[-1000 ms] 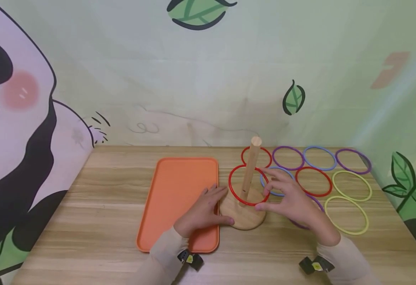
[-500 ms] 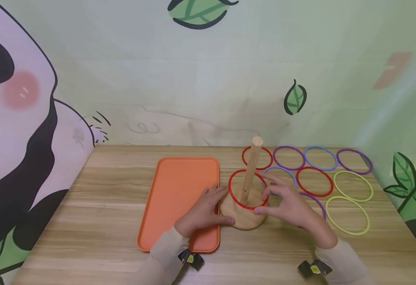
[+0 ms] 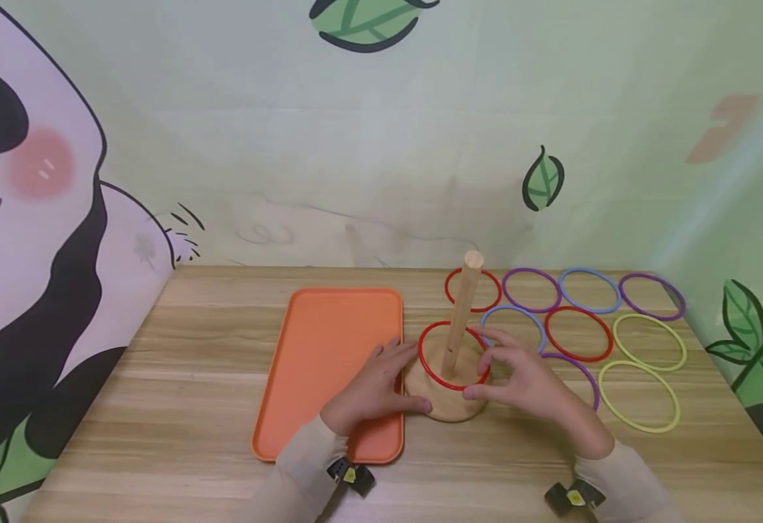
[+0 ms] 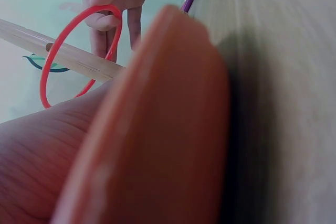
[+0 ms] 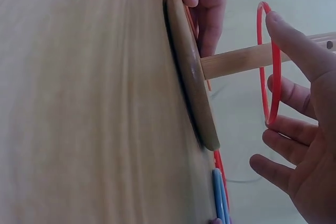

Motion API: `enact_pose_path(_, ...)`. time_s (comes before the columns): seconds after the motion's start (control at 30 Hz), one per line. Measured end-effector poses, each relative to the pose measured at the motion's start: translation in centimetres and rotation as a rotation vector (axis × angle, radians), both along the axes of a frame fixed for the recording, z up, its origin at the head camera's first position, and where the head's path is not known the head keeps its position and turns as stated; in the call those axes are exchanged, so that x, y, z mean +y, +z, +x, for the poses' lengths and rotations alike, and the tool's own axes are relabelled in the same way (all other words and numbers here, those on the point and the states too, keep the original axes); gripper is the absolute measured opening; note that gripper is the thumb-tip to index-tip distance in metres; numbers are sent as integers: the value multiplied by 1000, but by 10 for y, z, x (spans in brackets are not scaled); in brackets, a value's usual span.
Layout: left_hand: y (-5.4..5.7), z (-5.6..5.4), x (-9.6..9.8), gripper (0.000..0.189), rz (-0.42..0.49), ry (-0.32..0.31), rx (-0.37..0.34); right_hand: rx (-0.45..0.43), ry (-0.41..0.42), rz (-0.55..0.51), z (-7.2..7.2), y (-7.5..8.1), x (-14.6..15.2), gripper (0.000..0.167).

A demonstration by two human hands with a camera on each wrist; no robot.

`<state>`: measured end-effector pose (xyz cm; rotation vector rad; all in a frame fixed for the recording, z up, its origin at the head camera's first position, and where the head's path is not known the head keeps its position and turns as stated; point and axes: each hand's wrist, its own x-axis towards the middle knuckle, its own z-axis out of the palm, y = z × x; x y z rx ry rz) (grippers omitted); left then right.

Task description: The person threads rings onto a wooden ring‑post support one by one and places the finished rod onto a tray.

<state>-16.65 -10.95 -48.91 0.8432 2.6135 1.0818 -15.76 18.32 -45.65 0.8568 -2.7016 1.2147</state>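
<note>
And here's the right hand (image 3: 525, 378) at the post, thumb and finger pinched on the held red ring (image 5: 276, 77). That ring is around the wooden post (image 3: 464, 301), with the top of the post poking out well above it. Look at the right wrist view: a clear gap between the ring and the round base (image 3: 449, 408), so it hangs above the wood, not touching it. Whether it brushes the post, I can't tell.

Over to the left hand (image 3: 377, 385): fingers and thumb apart, reaching across the right edge of the orange tray (image 3: 325, 349), fingertips and thumb at the left and near sides of the base. The post stands upright.

Now the right side of the table (image 3: 178, 407), where loose rings lie flat. Along the far edge, left to right: a far red ring (image 3: 446, 290) behind the post, a purple ring (image 3: 531, 269), a blue ring (image 3: 589, 269) and a second purple ring (image 3: 653, 274). Nearer come another blue ring (image 3: 542, 330), another red ring (image 3: 577, 308) and a yellow ring (image 3: 645, 315). Nearest of all, a third purple ring (image 3: 596, 385), partly covered by the right hand, and a second yellow ring (image 3: 649, 431) to its right.
</note>
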Motion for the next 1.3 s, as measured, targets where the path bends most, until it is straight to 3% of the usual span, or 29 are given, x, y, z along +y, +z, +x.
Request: enact_pose_path(1.3, -1, 1, -1, 99, -31, 11, -40, -103, 9, 131, 0, -12, -4, 37)
